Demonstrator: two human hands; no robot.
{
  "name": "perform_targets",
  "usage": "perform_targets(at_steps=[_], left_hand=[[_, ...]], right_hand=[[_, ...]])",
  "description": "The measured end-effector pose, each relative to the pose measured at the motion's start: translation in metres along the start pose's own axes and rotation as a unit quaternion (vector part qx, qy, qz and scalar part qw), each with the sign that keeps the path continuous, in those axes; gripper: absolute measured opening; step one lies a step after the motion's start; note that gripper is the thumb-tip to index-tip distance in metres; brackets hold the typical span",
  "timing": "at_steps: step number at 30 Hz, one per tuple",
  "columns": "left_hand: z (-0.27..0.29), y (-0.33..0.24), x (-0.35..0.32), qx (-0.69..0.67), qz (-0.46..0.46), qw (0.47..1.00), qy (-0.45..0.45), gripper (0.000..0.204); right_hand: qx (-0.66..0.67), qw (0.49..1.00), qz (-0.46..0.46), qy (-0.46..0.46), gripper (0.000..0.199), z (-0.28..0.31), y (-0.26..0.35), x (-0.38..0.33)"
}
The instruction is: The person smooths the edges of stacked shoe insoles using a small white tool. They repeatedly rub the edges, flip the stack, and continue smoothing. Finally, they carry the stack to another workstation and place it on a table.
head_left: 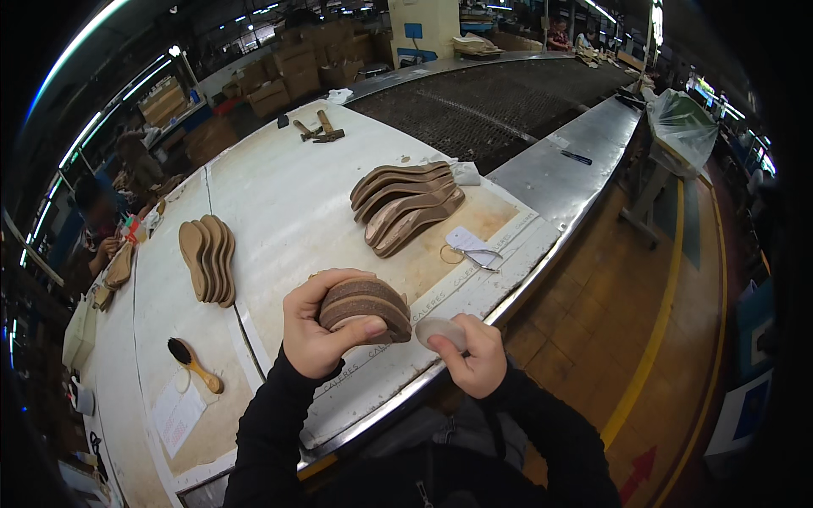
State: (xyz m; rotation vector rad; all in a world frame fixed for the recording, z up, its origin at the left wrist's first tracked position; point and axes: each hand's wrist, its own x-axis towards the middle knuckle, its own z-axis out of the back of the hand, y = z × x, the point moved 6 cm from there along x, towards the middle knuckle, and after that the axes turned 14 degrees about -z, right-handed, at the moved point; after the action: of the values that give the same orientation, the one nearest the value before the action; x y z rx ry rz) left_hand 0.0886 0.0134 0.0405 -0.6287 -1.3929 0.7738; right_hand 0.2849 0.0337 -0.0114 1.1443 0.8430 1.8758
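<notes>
My left hand (315,334) is wrapped round a few brown shoe soles (366,303) pressed together, their rounded ends turned toward my right hand. In my right hand (479,360), the thumb and fingers pinch a pale, round, flat disc (441,332); its material is not clear. The disc is close beside the soles' ends; whether they touch, I cannot tell. Beyond my hands, several curved brown soles (410,206) lie side by side on the white table (271,186). Another row of tan soles (207,258) lies to the left.
Small metal snips (483,256) and a white tag (463,240) lie near the table's right edge. A wooden-handled brush (196,366) and a paper sheet (179,415) are at left. Hammers (329,134) lie farther back, before a dark conveyor belt (457,102). A co-worker (97,224) sits at far left.
</notes>
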Motion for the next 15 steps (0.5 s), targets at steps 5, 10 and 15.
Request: perform_targets(at_steps=[5,10,15], left_hand=[[0.002,-0.001,-0.004,0.004,0.006,1.0,0.015,0.045],[0.009,0.004,0.0,-0.008,0.005,1.0,-0.005,0.044],[0.034,0.014,0.005,-0.022,-0.006,0.998,-0.05,0.048]], right_hand=[[0.13,0.987,0.061,-0.07,0.016,0.016,0.043,0.033],[0.187,0.977,0.054,-0.088,0.013,-0.01,0.032,0.037],[0.05,0.997,-0.051,-0.027,0.019,-0.023,-0.045,0.02]])
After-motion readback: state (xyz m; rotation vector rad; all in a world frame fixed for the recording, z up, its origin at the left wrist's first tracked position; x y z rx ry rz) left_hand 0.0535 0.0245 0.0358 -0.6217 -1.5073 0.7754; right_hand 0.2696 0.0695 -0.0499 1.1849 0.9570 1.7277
